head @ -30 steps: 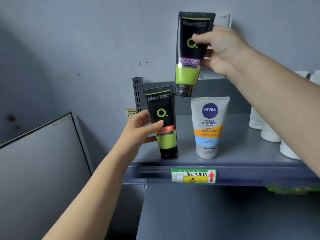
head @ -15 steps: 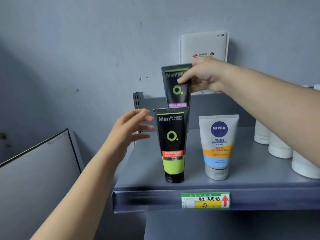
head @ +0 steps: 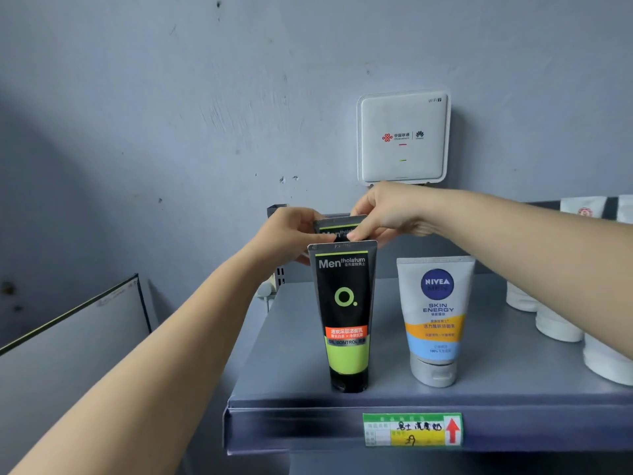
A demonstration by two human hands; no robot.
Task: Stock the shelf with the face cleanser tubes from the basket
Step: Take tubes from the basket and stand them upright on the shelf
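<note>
- Head view: two black-and-green tubes. The front tube stands cap-down on the shelf, just below the fingertips.
- The rear tube is directly behind it, mostly hidden; its top edge is pinched by the left hand and the right hand.
- One Nivea tube is below the right wrist.
- About three white tubes are far right, partly blocked by the forearm.
- Router is above the right hand; price tag is on the shelf edge.

rear black tube mostly hidden behind front Mentholatum tube, only top strip showing btw both hands, white tubes at right cut off by arm + frame edge, price tag handwriting too blurry tbh
</note>
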